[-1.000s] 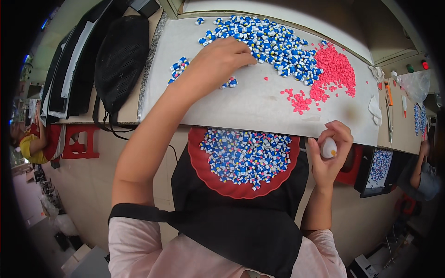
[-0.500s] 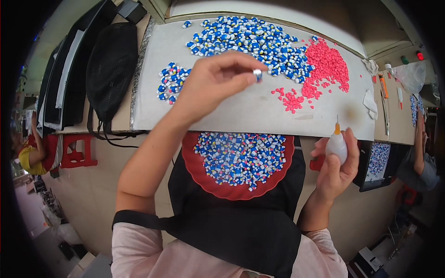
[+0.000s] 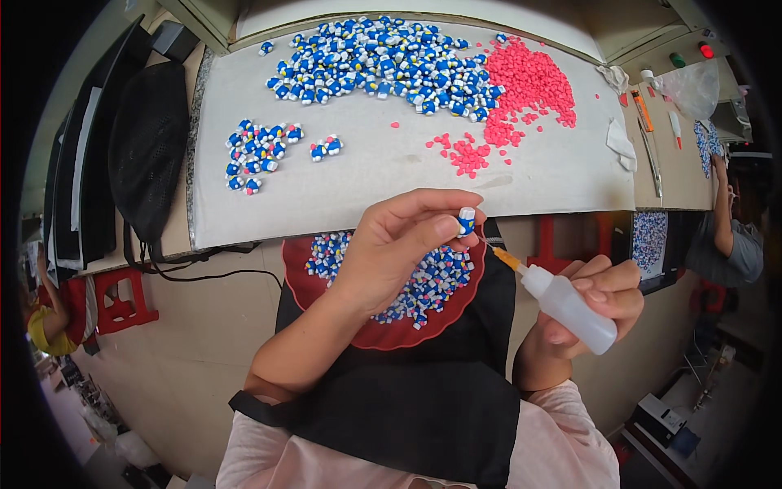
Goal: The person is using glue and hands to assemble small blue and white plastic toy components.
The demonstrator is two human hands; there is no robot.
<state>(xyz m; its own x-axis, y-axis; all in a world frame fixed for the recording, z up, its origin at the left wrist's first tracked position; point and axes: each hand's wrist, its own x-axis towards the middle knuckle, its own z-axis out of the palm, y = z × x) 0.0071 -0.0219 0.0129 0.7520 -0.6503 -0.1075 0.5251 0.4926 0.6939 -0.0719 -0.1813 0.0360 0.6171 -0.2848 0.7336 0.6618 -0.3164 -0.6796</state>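
Pale tabletop (image 3: 554,179) fills the far side of the workspace, with a big heap of blue-and-white beads (image 3: 366,61) along its back edge and a pile of pink bits (image 3: 533,77) to the right of it. Nearer the person, a small cluster of beads (image 3: 252,151), some with pink on them, sits toward the left. Below the table's front edge is a red bowl (image 3: 383,338) full of similar pieces, partly hidden by the left forearm. Just over the bowl's far part, the left hand (image 3: 399,244) has thumb and fingertips pinched together on a single bead (image 3: 466,222), its white end pointing up and away from the person. To its right, the right hand (image 3: 607,293) has its fingers wrapped around a squeeze bottle (image 3: 570,310) — the bottle's long axis slants from lower right to upper left, so its orange tip (image 3: 507,258) and thin needle aim at the pinched bead. The needle's end lies just beside the left fingertips, below and right of the bead — whether it touches, I cannot tell.
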